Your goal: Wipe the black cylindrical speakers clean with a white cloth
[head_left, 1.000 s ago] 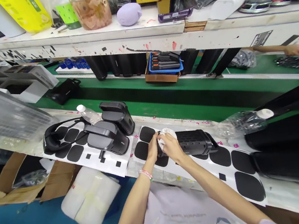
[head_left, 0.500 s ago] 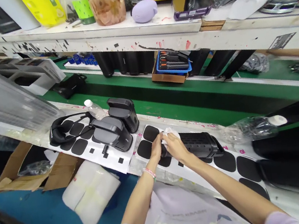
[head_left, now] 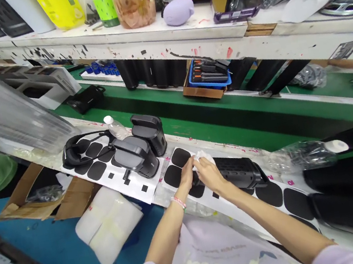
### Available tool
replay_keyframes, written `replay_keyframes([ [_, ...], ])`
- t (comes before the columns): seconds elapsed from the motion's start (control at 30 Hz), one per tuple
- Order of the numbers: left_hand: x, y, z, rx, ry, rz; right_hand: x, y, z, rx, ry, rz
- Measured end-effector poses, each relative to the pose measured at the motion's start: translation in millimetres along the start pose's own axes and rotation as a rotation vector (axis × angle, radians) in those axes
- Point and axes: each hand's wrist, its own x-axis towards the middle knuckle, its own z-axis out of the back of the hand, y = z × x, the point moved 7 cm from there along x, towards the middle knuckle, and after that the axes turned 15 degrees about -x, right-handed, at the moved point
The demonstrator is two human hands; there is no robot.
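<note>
A black cylindrical device, which looks like a portable speaker (head_left: 241, 171), lies on its side on a white sheet with black rounded-square pads (head_left: 269, 195). My right hand (head_left: 209, 175) is closed on a crumpled white cloth (head_left: 205, 156) at the speaker's left end. Beside it, almost touching, my left hand (head_left: 187, 175) has its fingers closed round that same end. The fingertips of both hands are partly hidden by the cloth and by each other.
Two black devices with top handles (head_left: 135, 156) stand to the left, beside a looped black strap (head_left: 74, 152) and a plastic bottle (head_left: 115, 127). Another clear bottle (head_left: 310, 153) lies at right. A cluttered shelf (head_left: 148, 38) spans above a green conveyor (head_left: 203, 132). An open cardboard box (head_left: 76, 199) sits below left.
The view has shifted slightly, so most things sit a little further right. Both hands stay at the speaker's left end with the cloth. More green fabric shows at the left edge.
</note>
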Motion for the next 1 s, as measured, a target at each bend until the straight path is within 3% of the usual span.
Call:
replay_keyframes([
  [0.17, 1.0, 2.0, 1.8, 0.024, -0.026, 0.049, -29.5, -12.9, 21.4, 0.135, -0.046, -0.084],
  [0.3, 2.1, 3.4, 2.3, 0.023, -0.033, 0.080, -69.3, -52.8, 41.0, 0.328, -0.103, -0.452],
  [0.37, 2.4, 3.8, 1.7, 0.017, -0.031, 0.092, -79.5, -60.5, 42.0, 0.348, -0.109, -0.549],
  [0.43, 2.6, 3.8, 1.0, 0.013, -0.029, 0.098, -75.0, -54.4, 40.3, 0.295, -0.165, -0.494],
  [0.5, 2.6, 3.2, 0.9, 0.016, -0.034, 0.093, -58.4, -37.7, 33.2, 0.196, -0.221, -0.322],
  [0.6, 2.1, 1.3, 1.2, 0.024, -0.041, 0.062, -29.0, -15.2, 12.1, 0.086, -0.206, -0.091],
  [0.73, 0.0, -0.2, 0.4, 0.029, -0.018, 0.016, -10.5, -6.9, -1.8, 0.010, -0.140, 0.020],
  [1.0, -2.0, 1.1, 1.4, 0.037, 0.005, -0.036, -8.4, -0.9, -2.3, -0.118, 0.004, 0.163],
])
